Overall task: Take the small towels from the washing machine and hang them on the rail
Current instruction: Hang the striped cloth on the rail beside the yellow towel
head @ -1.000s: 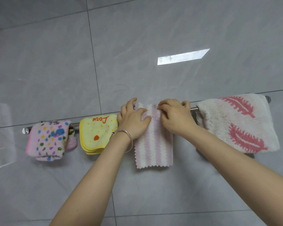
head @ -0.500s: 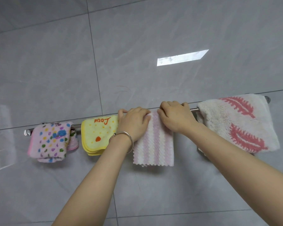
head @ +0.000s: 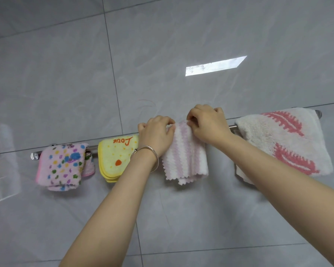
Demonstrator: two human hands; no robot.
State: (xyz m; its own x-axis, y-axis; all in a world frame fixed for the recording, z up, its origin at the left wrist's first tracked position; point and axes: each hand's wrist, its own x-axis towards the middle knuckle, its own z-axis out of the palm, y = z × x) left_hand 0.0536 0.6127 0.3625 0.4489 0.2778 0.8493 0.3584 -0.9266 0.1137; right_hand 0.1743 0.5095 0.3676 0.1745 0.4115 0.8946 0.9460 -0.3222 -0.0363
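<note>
A pink-and-white striped towel [head: 185, 157] hangs over the metal rail [head: 232, 126] on the grey tiled wall. My left hand [head: 155, 134], with a silver bracelet at the wrist, grips the towel's top left part at the rail. My right hand [head: 207, 124] pinches its top right part. On the same rail hang a dotted pink towel [head: 63, 166] at the far left, a yellow towel [head: 116, 157] beside my left hand, and a large white towel with red leaves [head: 289, 143] at the right. The washing machine is out of view.
The wall is glossy grey tile with a bright window reflection [head: 214, 65]. A clear plastic object [head: 0, 162] sits on the wall at the left edge. Bare rail shows between my right hand and the white towel.
The striped towel has been pulled further over the rail, so its front hangs shorter and bunches up. Both hands have moved up to the rail top and curled onto the cloth.
</note>
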